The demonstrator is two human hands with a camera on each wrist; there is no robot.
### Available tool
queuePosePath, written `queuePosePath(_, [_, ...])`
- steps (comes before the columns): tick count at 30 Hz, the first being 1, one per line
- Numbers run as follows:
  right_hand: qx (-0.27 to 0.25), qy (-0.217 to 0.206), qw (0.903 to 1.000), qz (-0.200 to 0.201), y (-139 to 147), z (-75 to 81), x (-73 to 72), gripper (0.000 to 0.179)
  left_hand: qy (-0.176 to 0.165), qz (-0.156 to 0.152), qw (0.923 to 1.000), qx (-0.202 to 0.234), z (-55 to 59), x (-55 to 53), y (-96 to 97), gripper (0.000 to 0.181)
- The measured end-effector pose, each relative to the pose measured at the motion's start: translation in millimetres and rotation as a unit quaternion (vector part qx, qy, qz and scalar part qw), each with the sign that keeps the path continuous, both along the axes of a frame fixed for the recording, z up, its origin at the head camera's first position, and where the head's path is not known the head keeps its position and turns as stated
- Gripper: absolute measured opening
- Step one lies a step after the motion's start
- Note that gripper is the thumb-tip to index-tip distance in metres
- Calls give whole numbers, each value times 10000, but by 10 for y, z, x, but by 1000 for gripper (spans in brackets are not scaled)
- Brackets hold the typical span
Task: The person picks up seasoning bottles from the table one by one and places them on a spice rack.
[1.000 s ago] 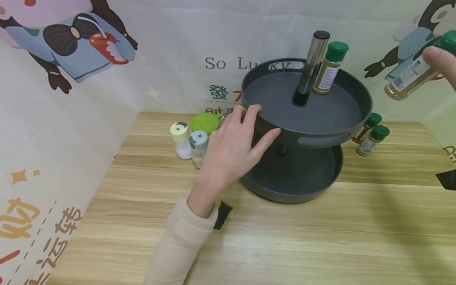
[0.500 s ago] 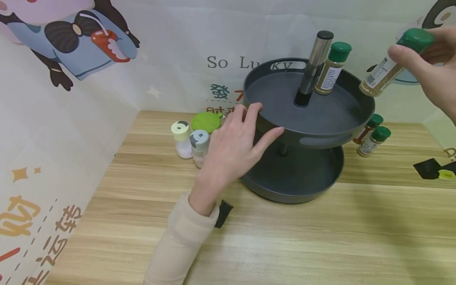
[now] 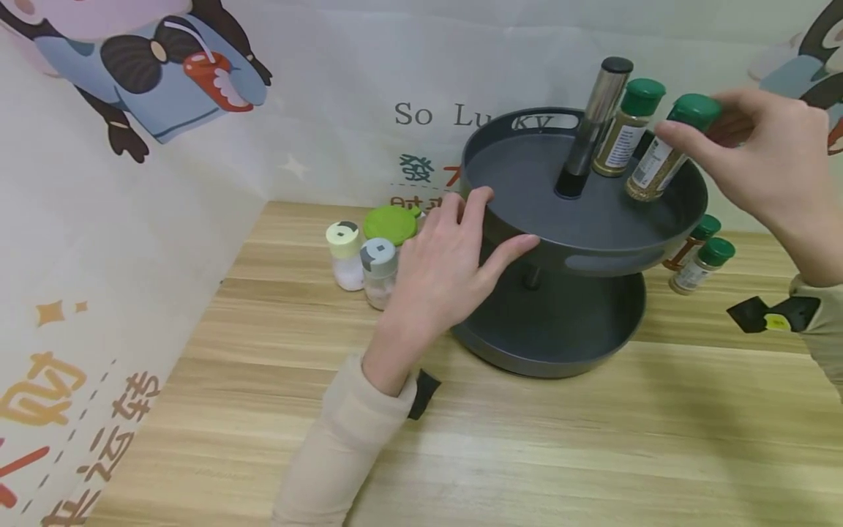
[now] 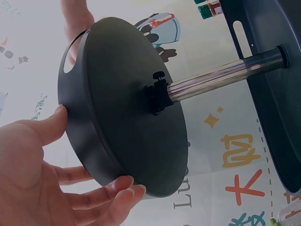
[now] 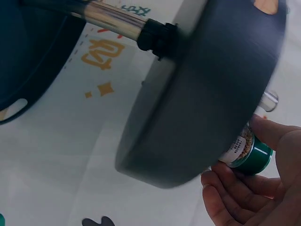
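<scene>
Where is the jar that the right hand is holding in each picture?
Head: upper right, the jar tilts in the right hand, seen against the right side of the upper tray.
Left wrist: not visible; the green caps near the top edge belong to other jars.
Right wrist: right side, below the middle, the jar partly hidden by the tray.
Shared landmark: the upper tray, seen from below in both wrist views.

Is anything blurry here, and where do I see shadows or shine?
In the right wrist view, the upper tray looks blurred, edges soft; in the head view, a soft shadow crosses the table at right; in the left wrist view, the metal pole carries bright streaks.
</scene>
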State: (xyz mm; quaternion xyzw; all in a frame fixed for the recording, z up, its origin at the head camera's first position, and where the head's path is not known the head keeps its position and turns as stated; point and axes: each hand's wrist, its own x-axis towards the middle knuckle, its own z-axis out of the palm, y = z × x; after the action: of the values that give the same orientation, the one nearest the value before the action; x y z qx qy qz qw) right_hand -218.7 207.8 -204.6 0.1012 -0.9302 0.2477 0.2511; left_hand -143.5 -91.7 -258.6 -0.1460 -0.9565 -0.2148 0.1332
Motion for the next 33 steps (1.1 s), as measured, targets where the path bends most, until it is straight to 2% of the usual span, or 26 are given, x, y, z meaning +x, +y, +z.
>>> queuePosePath(6, [126, 107, 9998, 135, -13, -82, -26, 57, 32, -7, 9999, 105, -12, -10, 22, 78])
queuePosePath(10, [92, 19, 9999, 72, -33, -91, -31, 59, 79, -30, 9999, 145, -13, -19, 19, 78])
queuePosePath(19, [82, -100, 9999, 75, -67, -103, -56, 60, -50, 12, 10000, 82, -8, -41, -5, 77])
queuePosePath(25, [92, -177, 9998, 62, -63, -105, -50, 63, -103, -23, 9997, 219, -12, -49, -26, 76])
queuePosePath(33, [-347, 366, 9986, 156, 19, -79, 13, 59, -112, -79, 9994, 319, -3, -64, -48, 73])
